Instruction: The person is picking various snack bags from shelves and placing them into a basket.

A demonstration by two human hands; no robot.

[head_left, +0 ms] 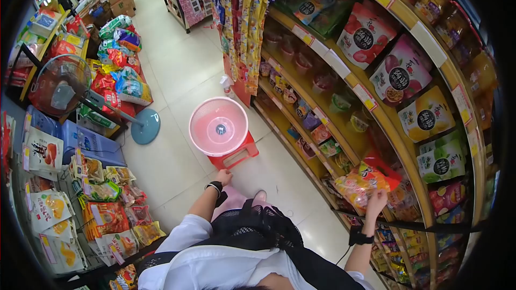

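Observation:
My right hand is raised at the shelf on my right and grips an orange and yellow snack bag by its lower edge, close to the shelf rail. My left hand hangs low with fingers curled, touching or just above the near edge of a red plastic stool. A pink round basket sits on top of that stool. Both wrists wear black bands.
A tall wooden shelf full of snack packets runs along the right. Hanging packet strips stand ahead. On the left are a standing fan with a blue base and racks of bagged goods. Tiled aisle floor lies ahead.

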